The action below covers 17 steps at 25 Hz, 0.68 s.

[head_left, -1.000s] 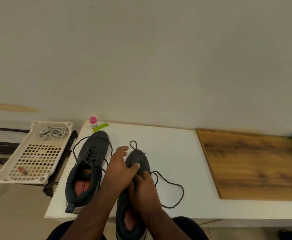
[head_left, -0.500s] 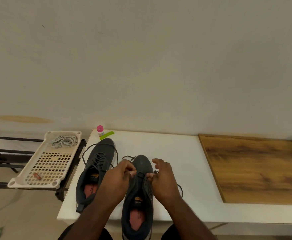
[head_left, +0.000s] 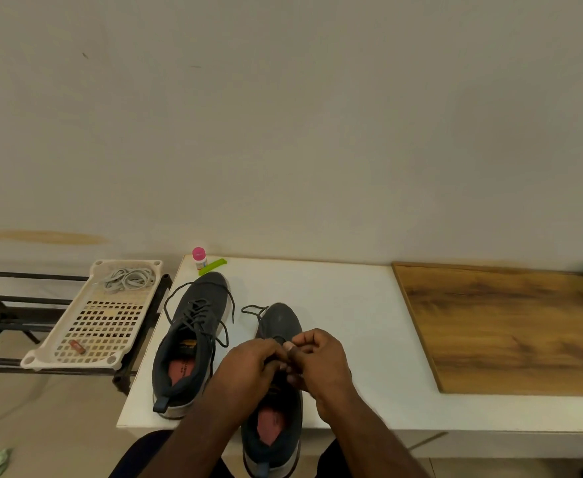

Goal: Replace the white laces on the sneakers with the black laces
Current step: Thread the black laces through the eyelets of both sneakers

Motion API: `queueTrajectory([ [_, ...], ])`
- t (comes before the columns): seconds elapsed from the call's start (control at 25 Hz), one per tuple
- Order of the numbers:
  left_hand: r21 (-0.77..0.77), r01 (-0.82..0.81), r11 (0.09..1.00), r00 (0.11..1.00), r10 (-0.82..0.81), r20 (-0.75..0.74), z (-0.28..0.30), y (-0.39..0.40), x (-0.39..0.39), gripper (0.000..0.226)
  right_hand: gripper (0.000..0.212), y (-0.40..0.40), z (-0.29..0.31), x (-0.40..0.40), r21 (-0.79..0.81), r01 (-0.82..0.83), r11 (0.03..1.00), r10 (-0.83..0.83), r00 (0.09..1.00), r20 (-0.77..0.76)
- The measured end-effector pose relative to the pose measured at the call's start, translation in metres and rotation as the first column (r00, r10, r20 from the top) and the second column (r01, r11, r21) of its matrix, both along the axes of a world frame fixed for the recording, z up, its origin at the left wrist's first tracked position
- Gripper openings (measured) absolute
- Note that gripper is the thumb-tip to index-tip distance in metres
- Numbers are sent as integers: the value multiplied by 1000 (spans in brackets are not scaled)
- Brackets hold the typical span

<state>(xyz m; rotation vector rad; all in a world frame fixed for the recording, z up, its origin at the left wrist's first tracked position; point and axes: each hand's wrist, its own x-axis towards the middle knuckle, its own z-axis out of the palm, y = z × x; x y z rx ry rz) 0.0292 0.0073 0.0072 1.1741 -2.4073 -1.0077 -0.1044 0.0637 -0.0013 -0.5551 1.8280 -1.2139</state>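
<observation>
Change since half a second ago: the two hands, then set apart at either side of the near sneaker's tongue, are now meeting over its middle eyelets, knuckles almost touching.
Left hand (head_left: 252,369): fingers are curling inward over the near sneaker (head_left: 276,391), pinching what appears to be a strand of black lace (head_left: 253,309); the strand itself is hidden under the fingers.
Right hand (head_left: 321,362): fingers are bending toward the left hand, thumb and forefinger closing on something small and pale at the fingertips; whether that is a lace tip cannot be told.
Near sneaker: it is lying toe-away at the counter (head_left: 345,305) front edge, heel hanging over the edge above the person's lap, red insole showing.
Black lace: a loose loop is trailing off the near sneaker's toe to the left.
Far sneaker (head_left: 193,336): it is sitting just left of the near one on the counter, already threaded with dark lace whose ends are sprawling round it.
White laces (head_left: 127,279): they are lying bundled at the far end of the cream perforated tray (head_left: 100,326), well apart from the sneakers.
Hidden or cut off: the near sneaker's eyelets are covered by both hands; its heel is cropped by the frame's lower edge.
Hard to make out: a small reddish object (head_left: 77,346) is resting in the tray's near corner.
</observation>
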Motion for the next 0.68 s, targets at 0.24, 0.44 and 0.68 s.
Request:
queueTrajectory([
  [0.24, -13, -77, 997, 995, 76, -59, -4, -2, -2, 19, 4, 2, 1, -2, -27, -78, 997, 77, 995, -64],
  [0.44, 20, -61, 998, 998, 61, -30, -6, -6, -1, 10, 5, 4, 3, -4, 32, -195, 980, 198, 971, -136],
  [0.68, -67, 1, 998, 1000, -2, -16, -6, -7, 4, 7, 15, 3, 19, -13, 278, -444, 852, 522, 762, -383],
])
